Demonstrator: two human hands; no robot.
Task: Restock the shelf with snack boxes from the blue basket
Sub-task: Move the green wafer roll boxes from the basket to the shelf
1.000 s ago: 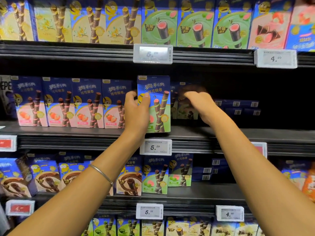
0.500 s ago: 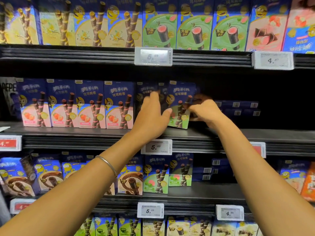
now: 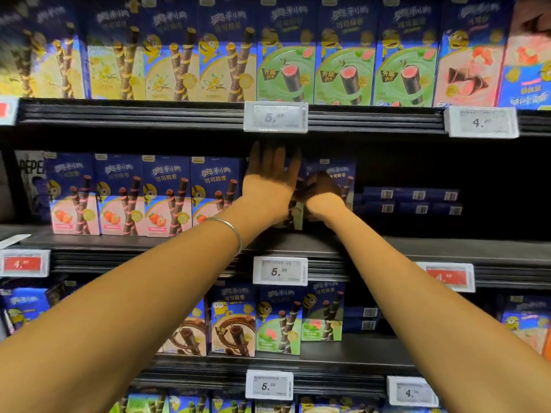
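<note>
Straight-fingered, our left hand [image 3: 269, 180] presses the green snack boxes [image 3: 341, 175], our right hand [image 3: 323, 193] unreadable in shadow; risk: an uneven push topples them against the strawberry boxes [image 3: 167, 195].

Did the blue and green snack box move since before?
Yes. The blue and green snack box went right and farther back, from above the white 5.39 price tag to beyond its right end.

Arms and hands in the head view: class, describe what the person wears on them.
Neither the left hand nor the right hand is gloved, and no sleeves show. A thin silver-coloured bangle rings the left wrist; the right wrist is bare.
</note>
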